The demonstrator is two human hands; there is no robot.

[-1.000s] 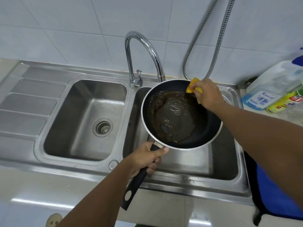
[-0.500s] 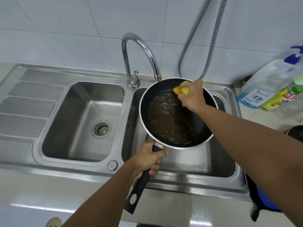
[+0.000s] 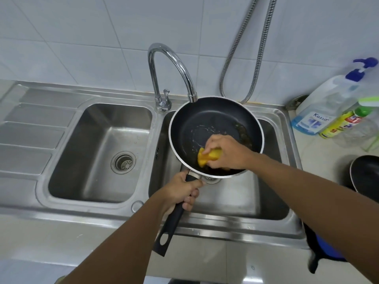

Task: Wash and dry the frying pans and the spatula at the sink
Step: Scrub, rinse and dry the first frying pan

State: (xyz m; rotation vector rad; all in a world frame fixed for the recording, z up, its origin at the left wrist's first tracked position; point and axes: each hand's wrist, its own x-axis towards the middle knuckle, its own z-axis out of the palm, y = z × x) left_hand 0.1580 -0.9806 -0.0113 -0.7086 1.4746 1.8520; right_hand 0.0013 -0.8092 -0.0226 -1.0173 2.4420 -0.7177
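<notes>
Frying pan (image 3: 213, 124), centre frame, is mid-scrub: left hand (image 3: 180, 193) grips its handle, right hand (image 3: 227, 152) pinches the yellow sponge (image 3: 209, 156); brown residue at its right edge likely needs scrubbing next.

Pan (image 3: 213, 119) fills right basin (image 3: 235, 199); left basin (image 3: 98, 152) open.

One wide-angle head-worn view only: double sink (image 3: 61, 93) is seen from close above its front edge, aimed forward and steeply down toward the tiled wall (image 3: 102, 37), with left forearm (image 3: 123, 242) and right forearm (image 3: 307, 201) cropped by the frame edge.
</notes>
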